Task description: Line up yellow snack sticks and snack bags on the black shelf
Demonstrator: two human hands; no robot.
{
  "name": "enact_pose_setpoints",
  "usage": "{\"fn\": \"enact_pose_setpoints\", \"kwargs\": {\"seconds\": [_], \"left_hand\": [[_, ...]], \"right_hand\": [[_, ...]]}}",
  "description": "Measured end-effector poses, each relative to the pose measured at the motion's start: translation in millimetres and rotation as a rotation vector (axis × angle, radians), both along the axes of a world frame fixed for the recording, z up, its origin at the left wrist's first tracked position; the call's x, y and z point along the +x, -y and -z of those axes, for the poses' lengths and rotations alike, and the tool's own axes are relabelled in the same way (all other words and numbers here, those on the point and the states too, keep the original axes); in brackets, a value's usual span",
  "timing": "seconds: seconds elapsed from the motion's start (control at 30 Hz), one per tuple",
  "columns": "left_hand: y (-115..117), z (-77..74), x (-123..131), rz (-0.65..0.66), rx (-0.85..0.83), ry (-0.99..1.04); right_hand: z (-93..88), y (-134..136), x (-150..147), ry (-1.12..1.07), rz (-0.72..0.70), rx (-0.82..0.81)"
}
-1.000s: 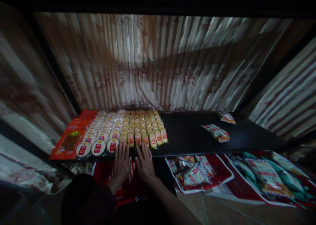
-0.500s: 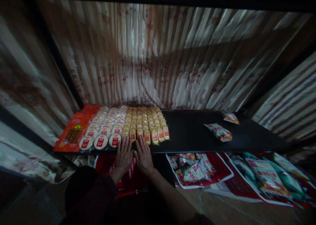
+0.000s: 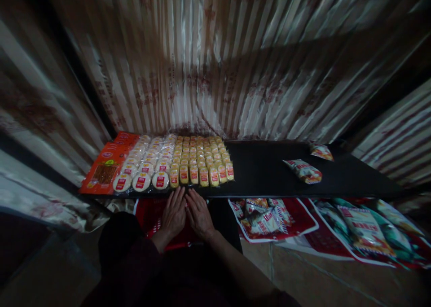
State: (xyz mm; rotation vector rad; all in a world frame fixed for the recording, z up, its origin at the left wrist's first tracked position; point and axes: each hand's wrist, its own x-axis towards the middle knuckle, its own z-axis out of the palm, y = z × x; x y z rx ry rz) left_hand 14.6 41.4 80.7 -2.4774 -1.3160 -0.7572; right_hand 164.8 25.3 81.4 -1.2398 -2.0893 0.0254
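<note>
My left hand [image 3: 174,215] and my right hand [image 3: 200,213] lie side by side at the front edge of the black shelf [image 3: 252,172], fingers stretched out and holding nothing. Just beyond the fingertips stand rows of small yellow wrapped snacks [image 3: 204,176] with red labels. To their left, round white wrapped snacks [image 3: 141,181] overlap in three columns. An orange packet [image 3: 107,163] with a window showing brown sticks lies at the shelf's left end. Whether my fingertips touch the shelf edge is hard to tell in the dim light.
Two snack bags [image 3: 305,171] lie toward the shelf's right. Below it, a red bag [image 3: 306,219] with several packets rests on the tiled floor [image 3: 259,257]. Another open bag [image 3: 373,260] with green and white packets is farther right. A striped curtain [image 3: 208,73] hangs behind.
Both hands have drawn back from the front row of yellow snacks toward me, to the shelf's edge. The camera has tipped downward slightly, so the shelf sits higher in view.
</note>
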Motion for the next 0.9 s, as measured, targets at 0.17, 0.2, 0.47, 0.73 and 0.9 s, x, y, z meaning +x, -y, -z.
{"fn": "enact_pose_setpoints", "kwargs": {"seconds": [0.17,0.2,0.47,0.73,0.9], "left_hand": [[33.9,38.6,-15.1,0.033,-0.183,-0.060],[38.3,45.7,-18.7,0.020,-0.256,-0.080],[34.4,42.8,-20.1,0.017,-0.274,-0.057],[-16.2,-22.8,10.3,-0.143,-0.002,0.038],[-32.3,-25.2,18.6,-0.197,-0.018,0.044]], "right_hand": [[29.8,31.3,-4.0,0.041,-0.070,-0.284],[33.4,34.0,-5.0,0.075,-0.061,-0.395],[35.5,30.1,-10.9,0.031,-0.038,-0.424],[-22.1,-12.7,22.8,0.032,0.349,0.122],[-32.7,-42.9,56.7,0.070,0.628,0.104]]}}
